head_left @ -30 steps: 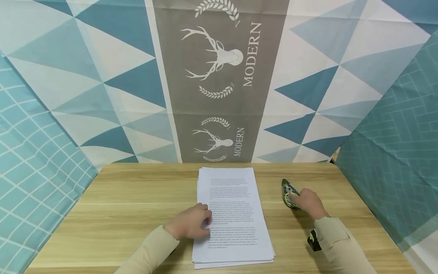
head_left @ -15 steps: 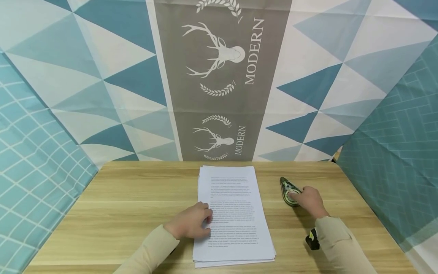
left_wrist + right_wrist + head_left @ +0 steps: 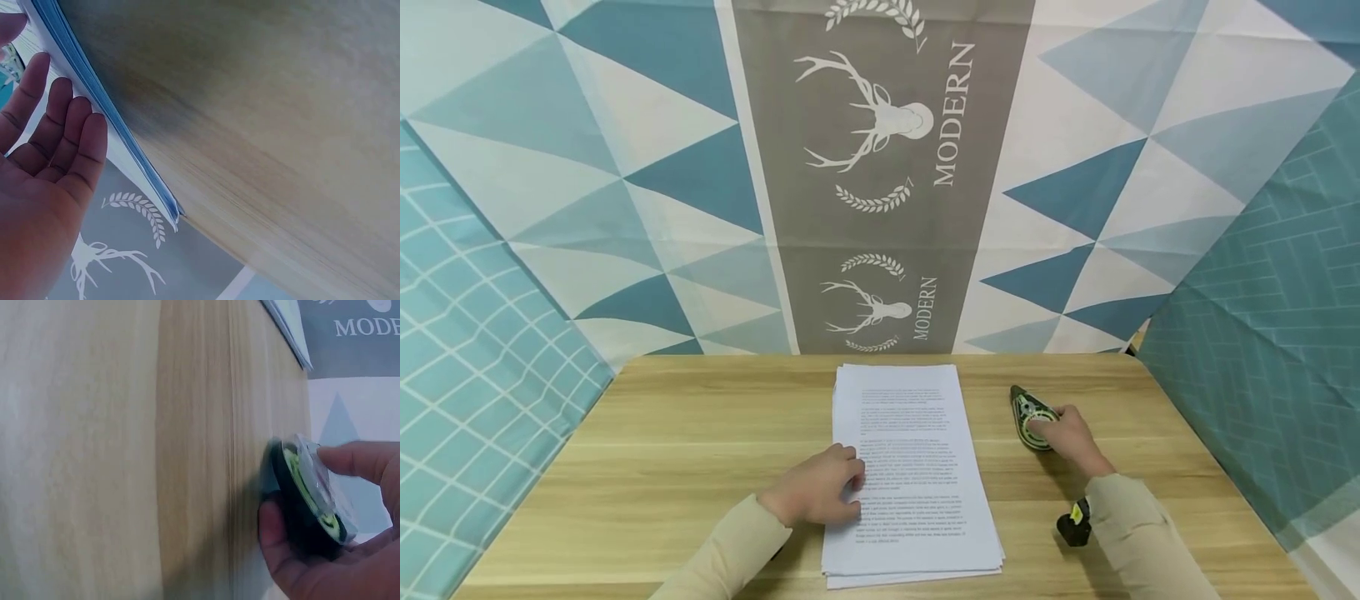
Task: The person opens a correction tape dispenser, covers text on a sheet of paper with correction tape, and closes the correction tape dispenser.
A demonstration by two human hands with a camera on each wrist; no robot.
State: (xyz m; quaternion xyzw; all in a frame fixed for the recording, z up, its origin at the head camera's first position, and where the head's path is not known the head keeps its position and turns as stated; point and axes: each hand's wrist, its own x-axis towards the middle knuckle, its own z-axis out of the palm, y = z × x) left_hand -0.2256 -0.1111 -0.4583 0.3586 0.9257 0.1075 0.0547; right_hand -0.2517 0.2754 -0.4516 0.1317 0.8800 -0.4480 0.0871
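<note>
Teardrop-shaped dispenser, dark green with a clear cover, light-green part inside: right side of table, narrow end pointing far and left. Right hand: fingers closed around dispenser, thumb on clear face, others beneath the dark side. Stack of white printed paper sheets, edges slightly uneven: mid-table, left of dispenser. Left hand: fingers loosely bent, thumb apart, at stack's left edge; whether every fingertip touches, cannot tell. Beyond table: grey-brown printed fabric panel, white deer heads.
</note>
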